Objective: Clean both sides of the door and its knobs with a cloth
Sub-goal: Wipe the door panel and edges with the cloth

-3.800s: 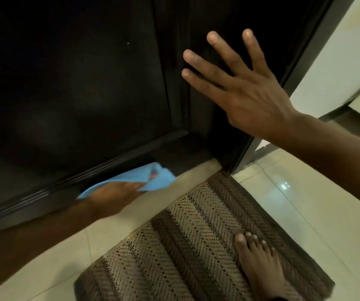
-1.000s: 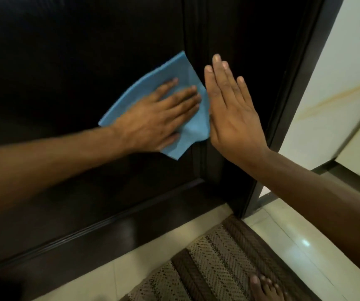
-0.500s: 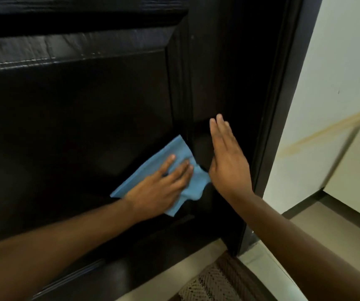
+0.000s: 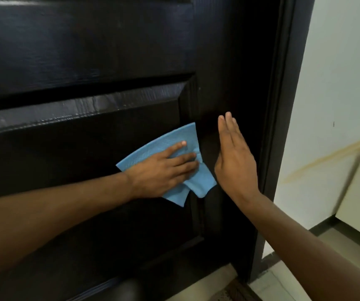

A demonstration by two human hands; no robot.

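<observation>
A dark panelled door fills most of the view. My left hand lies flat with straight fingers on a blue cloth, pressing it against the right part of the lower recessed panel. My right hand is flat against the door's right stile, fingers straight and together, just right of the cloth. No knob is in view.
The dark door frame runs down the right side, with a white wall beyond it. Pale floor tiles and the corner of a mat show at the bottom right.
My view has risen up the door since the earliest frame. My left hand brought the cloth from the door's bottom edge up onto the lower panel. My right hand's spread fingers have closed together.
</observation>
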